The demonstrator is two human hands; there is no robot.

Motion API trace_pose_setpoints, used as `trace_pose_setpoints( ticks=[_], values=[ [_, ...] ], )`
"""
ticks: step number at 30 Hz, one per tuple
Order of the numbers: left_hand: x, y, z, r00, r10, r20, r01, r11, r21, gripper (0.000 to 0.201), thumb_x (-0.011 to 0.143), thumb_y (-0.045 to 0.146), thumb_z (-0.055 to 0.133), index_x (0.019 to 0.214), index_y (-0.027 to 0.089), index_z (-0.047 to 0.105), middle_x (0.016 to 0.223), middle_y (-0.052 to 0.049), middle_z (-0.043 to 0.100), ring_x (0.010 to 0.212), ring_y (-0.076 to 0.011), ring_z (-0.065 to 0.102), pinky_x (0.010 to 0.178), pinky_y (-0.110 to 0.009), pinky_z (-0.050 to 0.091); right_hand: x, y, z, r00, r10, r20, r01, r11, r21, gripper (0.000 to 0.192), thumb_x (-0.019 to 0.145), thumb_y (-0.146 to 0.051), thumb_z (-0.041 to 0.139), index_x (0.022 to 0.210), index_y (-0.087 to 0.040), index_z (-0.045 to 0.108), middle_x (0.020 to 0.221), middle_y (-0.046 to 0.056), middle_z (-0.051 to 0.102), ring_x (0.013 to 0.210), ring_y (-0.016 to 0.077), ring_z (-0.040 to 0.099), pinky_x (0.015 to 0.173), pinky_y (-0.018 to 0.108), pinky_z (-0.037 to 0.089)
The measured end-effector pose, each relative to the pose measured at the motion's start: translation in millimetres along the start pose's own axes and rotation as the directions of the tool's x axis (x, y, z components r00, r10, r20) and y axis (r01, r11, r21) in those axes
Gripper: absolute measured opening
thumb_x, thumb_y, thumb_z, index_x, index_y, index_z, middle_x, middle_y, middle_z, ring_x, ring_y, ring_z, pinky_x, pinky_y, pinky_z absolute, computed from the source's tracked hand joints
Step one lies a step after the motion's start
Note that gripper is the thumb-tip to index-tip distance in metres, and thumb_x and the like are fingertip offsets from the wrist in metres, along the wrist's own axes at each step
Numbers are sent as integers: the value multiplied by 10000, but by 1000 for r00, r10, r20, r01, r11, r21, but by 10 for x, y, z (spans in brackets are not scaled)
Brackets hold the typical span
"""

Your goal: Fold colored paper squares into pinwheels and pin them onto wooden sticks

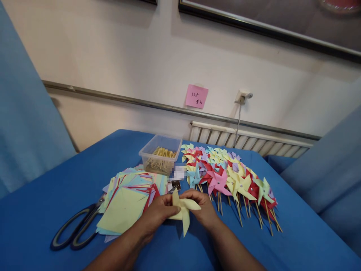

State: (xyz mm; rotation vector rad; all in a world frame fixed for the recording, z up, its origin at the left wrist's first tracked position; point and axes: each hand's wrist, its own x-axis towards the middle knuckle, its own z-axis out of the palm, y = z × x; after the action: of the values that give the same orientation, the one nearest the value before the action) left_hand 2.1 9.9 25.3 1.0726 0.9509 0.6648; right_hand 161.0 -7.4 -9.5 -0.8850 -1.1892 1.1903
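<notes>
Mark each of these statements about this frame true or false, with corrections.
1. Both hands hold a yellow pinwheel. True: left hand and right hand pinch it.
2. The scissors lie right of the paper stack. False: they lie left of the paper stack.
3. The tub holds wooden sticks. True.
4. The finished pinwheels are all red. False: they are yellow, red, pink, blue and purple.
5. A pink note is stuck on the wall. True.
</notes>
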Motion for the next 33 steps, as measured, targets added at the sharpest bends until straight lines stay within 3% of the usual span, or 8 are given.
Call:
trace_pose_setpoints(
  ticks=[4, 10, 19, 25, 29, 31, 33],
  values=[
    [5, 0, -7, 1000, 12, 0, -12, 1000, -14, 224, 607, 185, 708, 821, 127, 676, 705, -21, 692, 690, -194, 624, 651, -275, 417, 4, 43, 7, 999, 29, -37, -27, 999, 43, 177, 641, -202, 750, 811, -207, 701, 675, -14, 667, 581, 122, 571, 559, 228, 432],
    [13, -17, -7, 1000, 21, -6, -21, 1000, -3, 214, 596, 186, 713, 798, 124, 676, 679, -14, 680, 668, -189, 615, 628, -268, 410, -10, 65, -8, 1000, -18, -26, 17, 999, -30, 96, 667, -197, 723, 748, -187, 674, 641, -25, 623, 547, 105, 517, 537, 217, 396],
    [20, -46, -25, 1000, 8, -2, -8, 999, -33, 241, 616, 176, 699, 850, 120, 699, 718, -27, 699, 654, -179, 616, 630, -267, 412, -39, -69, -26, 976, -214, 26, 212, 932, -293, 99, 702, -125, 652, 771, -196, 665, 713, -17, 591, 626, 120, 520, 585, 233, 402],
    [25, -48, -33, 1000, 18, 0, -18, 998, -63, 219, 627, 166, 694, 841, 123, 702, 723, -30, 704, 673, -189, 633, 649, -273, 425, -32, -198, -46, 965, -239, 107, 261, 905, -336, 101, 758, -183, 644, 849, -201, 684, 807, 23, 626, 712, 155, 576, 645, 267, 453],
    [24, -29, -45, 999, 37, 2, -37, 994, -101, 219, 639, 163, 689, 854, 128, 706, 745, -35, 716, 682, -180, 631, 662, -270, 434, -82, -273, -35, 943, -268, 200, 327, 861, -389, 282, 769, -155, 611, 1038, -229, 648, 982, 51, 632, 911, 202, 595, 787, 317, 472],
    [19, -13, -44, 999, 45, 12, -43, 994, -104, 242, 638, 158, 691, 878, 127, 707, 780, -46, 725, 714, -188, 638, 685, -274, 440, -110, -259, -15, 948, -257, 190, 311, 874, -373, 466, 750, -137, 620, 1197, -252, 550, 1077, 52, 611, 983, 209, 587, 847, 335, 467],
    [11, -3, -35, 999, 37, 16, -36, 996, -83, 249, 642, 163, 697, 888, 125, 708, 805, -56, 729, 739, -200, 646, 699, -280, 443, -125, -214, 8, 961, -233, 148, 273, 883, -382, 524, 742, -143, 642, 1234, -263, 507, 1060, 41, 616, 947, 198, 602, 828, 323, 477]
  ],
)
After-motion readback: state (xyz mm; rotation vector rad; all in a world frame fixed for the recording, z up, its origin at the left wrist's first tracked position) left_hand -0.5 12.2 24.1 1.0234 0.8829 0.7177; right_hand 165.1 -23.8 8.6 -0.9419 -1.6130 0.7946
